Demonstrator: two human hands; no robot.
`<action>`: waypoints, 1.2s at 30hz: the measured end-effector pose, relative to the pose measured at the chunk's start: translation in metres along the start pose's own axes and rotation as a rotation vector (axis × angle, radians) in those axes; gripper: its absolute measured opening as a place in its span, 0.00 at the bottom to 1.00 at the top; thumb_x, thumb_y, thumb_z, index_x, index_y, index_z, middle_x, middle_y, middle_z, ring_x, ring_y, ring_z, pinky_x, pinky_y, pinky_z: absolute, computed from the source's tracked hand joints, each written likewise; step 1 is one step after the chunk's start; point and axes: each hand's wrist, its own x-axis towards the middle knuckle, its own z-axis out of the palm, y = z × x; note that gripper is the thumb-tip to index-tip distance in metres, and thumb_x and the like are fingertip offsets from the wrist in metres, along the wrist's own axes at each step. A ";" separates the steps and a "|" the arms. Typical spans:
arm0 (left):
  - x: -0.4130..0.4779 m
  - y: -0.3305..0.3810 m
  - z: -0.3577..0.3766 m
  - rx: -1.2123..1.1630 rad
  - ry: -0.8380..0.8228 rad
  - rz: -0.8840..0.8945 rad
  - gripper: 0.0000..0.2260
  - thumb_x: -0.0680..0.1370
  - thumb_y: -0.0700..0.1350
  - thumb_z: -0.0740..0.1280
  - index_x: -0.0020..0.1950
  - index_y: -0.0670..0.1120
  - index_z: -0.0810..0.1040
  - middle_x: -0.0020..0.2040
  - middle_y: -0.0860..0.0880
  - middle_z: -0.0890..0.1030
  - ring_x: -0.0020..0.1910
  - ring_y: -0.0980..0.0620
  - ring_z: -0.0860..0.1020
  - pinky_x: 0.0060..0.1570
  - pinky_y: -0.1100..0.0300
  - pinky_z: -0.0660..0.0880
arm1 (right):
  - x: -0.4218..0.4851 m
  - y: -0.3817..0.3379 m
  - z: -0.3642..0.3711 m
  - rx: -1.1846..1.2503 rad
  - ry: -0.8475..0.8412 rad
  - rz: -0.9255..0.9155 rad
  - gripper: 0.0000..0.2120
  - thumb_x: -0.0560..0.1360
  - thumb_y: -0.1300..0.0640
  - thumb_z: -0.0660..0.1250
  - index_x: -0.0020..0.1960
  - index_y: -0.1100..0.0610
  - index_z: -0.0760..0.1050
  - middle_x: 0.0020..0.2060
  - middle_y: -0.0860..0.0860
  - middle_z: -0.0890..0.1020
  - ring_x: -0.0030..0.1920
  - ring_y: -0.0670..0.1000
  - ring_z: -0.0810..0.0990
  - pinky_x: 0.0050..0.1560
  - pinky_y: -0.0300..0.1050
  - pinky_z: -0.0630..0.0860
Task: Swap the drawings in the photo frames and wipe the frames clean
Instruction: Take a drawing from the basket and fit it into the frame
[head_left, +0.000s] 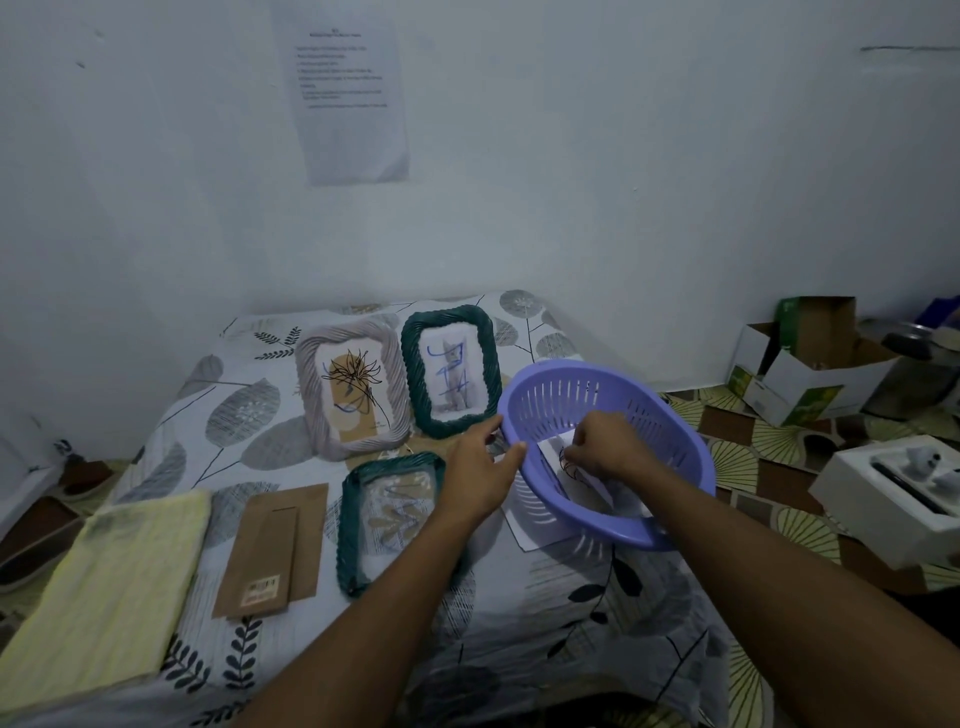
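Note:
Three photo frames lie on the leaf-patterned table: a pale ridged frame (349, 388) with a flower drawing, a dark green frame (451, 370) with a cat picture, and a second green frame (388, 519) lying nearer me. A brown cardboard frame back (272, 548) lies left of it. A tilted purple basket (608, 457) sits at the right. My left hand (480, 470) grips the basket's left rim. My right hand (605, 447) reaches inside and pinches a white drawing sheet (566, 467). A yellow cloth (109, 592) lies at the front left.
A white paper (535, 525) lies under the basket. The wall with a taped printed sheet (350, 93) is right behind the table. Open cardboard boxes (800, 364) and a white box (893, 493) sit on the floor at the right.

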 end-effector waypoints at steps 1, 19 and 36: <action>0.001 0.000 -0.001 0.003 -0.007 -0.008 0.25 0.78 0.49 0.67 0.74 0.45 0.67 0.71 0.48 0.71 0.67 0.48 0.71 0.66 0.47 0.69 | -0.001 0.000 -0.005 0.020 0.019 -0.007 0.16 0.74 0.56 0.66 0.29 0.58 0.69 0.25 0.54 0.71 0.27 0.53 0.71 0.30 0.43 0.68; -0.027 -0.029 -0.123 -0.163 0.314 -0.138 0.14 0.73 0.38 0.72 0.56 0.48 0.74 0.44 0.49 0.80 0.43 0.52 0.79 0.43 0.56 0.80 | -0.038 -0.124 0.024 0.749 0.134 -0.170 0.06 0.75 0.62 0.67 0.51 0.56 0.72 0.36 0.51 0.76 0.38 0.51 0.74 0.42 0.46 0.73; -0.058 -0.121 -0.125 0.636 0.173 0.081 0.15 0.74 0.54 0.68 0.58 0.49 0.81 0.57 0.52 0.80 0.60 0.49 0.72 0.59 0.51 0.71 | -0.044 -0.113 0.114 0.237 0.177 -0.413 0.16 0.76 0.47 0.65 0.61 0.52 0.76 0.60 0.48 0.73 0.61 0.51 0.69 0.60 0.50 0.69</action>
